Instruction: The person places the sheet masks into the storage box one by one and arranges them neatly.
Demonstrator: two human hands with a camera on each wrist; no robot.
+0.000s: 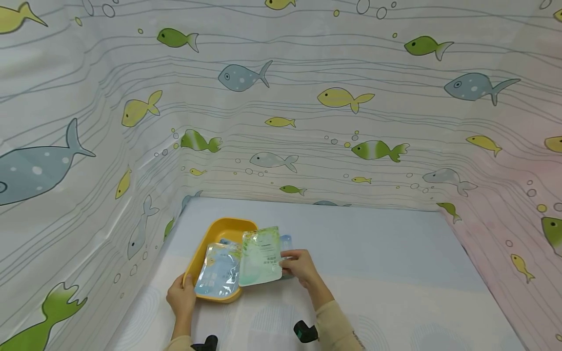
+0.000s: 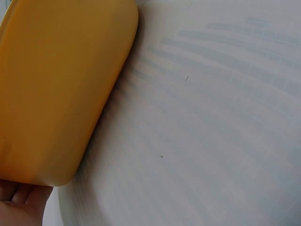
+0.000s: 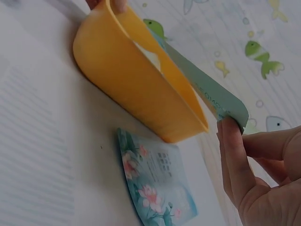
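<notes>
A yellow plastic basin (image 1: 234, 225) stands on the left part of the table. My left hand (image 1: 181, 296) grips its near left rim, thumb over the edge; the left wrist view shows the fingers (image 2: 21, 195) against its outside. A pale green sachet (image 1: 261, 257) is pinched along its right edge by my right hand (image 1: 301, 268) and reaches over the basin's right side. Inside the basin lies a shiny light blue sachet (image 1: 218, 271), with part of another behind it. Beside the basin, a blue sachet with pink flowers (image 3: 157, 181) lies on the table, mostly hidden in the head view.
The pale table (image 1: 373, 253) extends to the right of the basin. A fish-patterned curtain (image 1: 307, 141) encloses the back and both sides. Black devices (image 1: 305, 331) sit at both wrists.
</notes>
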